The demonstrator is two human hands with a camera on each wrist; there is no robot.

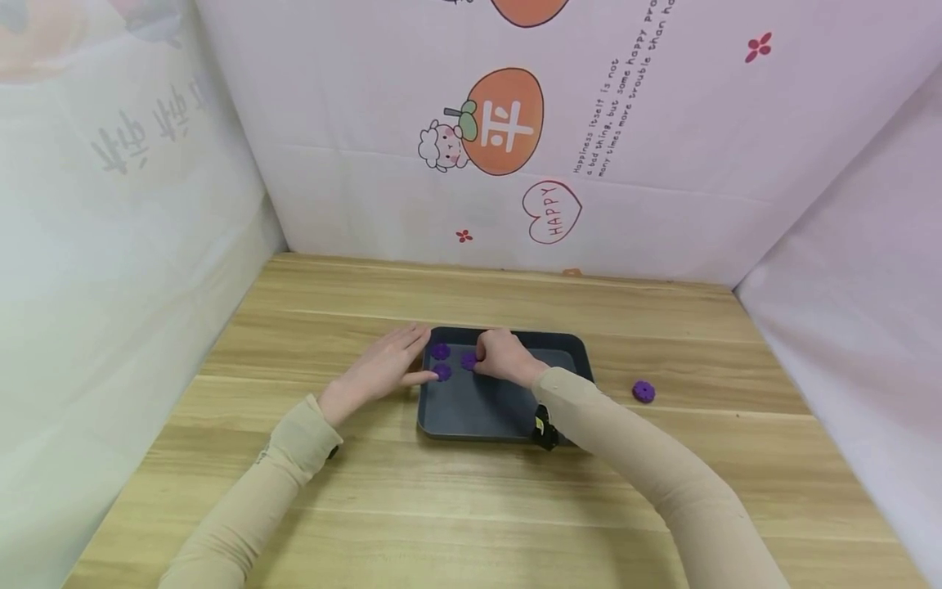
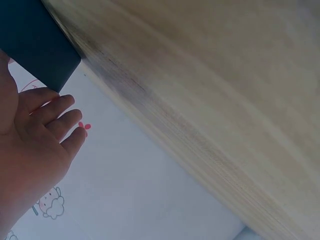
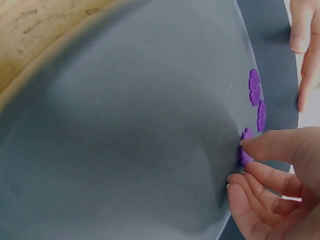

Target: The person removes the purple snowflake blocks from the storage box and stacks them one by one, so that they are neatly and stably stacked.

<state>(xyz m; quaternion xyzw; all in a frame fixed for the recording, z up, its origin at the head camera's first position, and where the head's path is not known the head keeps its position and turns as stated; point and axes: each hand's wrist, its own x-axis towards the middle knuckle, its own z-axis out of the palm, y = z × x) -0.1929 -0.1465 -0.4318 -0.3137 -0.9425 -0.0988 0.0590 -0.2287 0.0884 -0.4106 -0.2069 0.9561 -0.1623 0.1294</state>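
A dark grey rectangular tray (image 1: 478,409) lies on the table with purple flower-shaped pieces in its left part. My right hand (image 1: 506,358) reaches into the tray and pinches one purple flower-shaped piece (image 3: 246,148) between thumb and fingers, low over the tray floor. Two more pieces, one at the back (image 1: 440,351) and one in front of it (image 1: 441,372), lie along the left wall. My left hand (image 1: 386,360) rests at the tray's left edge, fingers straight along the outside near the back corner. Its thumb extends over the rim beside the front piece.
Another purple flower-shaped piece (image 1: 643,392), with a hole in its middle, lies on the wooden table (image 1: 706,458) right of the tray. White printed cloth (image 1: 368,164) stands behind the table and along both sides.
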